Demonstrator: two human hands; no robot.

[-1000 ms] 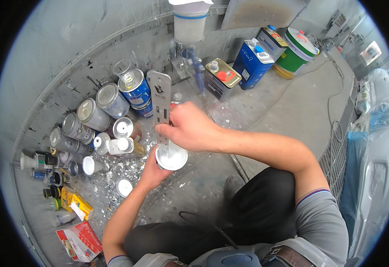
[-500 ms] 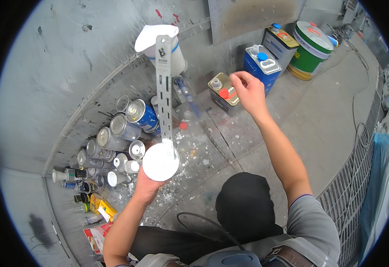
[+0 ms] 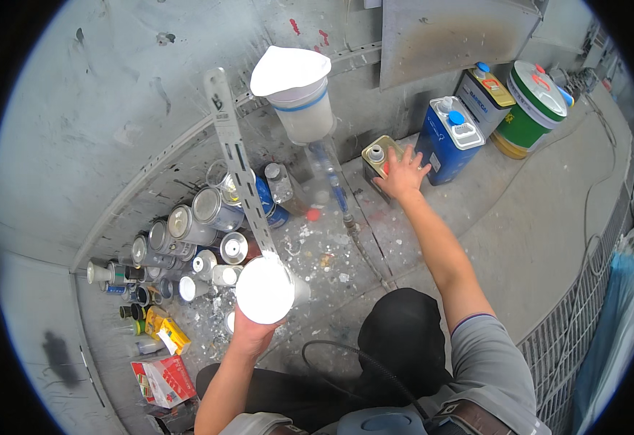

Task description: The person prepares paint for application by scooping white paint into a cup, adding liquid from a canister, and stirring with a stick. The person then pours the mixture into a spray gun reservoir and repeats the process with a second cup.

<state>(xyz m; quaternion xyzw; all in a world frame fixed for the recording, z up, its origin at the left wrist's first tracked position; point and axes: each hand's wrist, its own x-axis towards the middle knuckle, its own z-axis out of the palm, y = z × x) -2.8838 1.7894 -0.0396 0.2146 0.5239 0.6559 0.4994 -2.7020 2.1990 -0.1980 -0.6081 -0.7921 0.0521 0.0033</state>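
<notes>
My left hand (image 3: pixel 253 335) is wrapped round a cup of white paint (image 3: pixel 265 290), held upright in front of my lap. A long slotted metal stirring stick (image 3: pixel 236 148) stands in the cup and leans toward the wall. My right hand (image 3: pixel 405 176) reaches forward with its fingers spread over the top of a small rectangular metal can (image 3: pixel 376 154) with a gold top. An uncapped pale spout shows there, and the hand covers most of a red part. Whether the palm presses on the can I cannot tell.
Several paint tins (image 3: pixel 215 209) and cups line the curved wall at left. Near the wall is a white strainer-topped bucket (image 3: pixel 302 116). A blue can (image 3: pixel 447 141) and a green pail (image 3: pixel 531 109) stand at right. A hose (image 3: pixel 342 203) crosses the paint-spattered floor.
My right hand has lowered onto the gold-topped can, its fingers going from curled to spread. The stick has tilted left in the cup, and the view has shifted slightly.
</notes>
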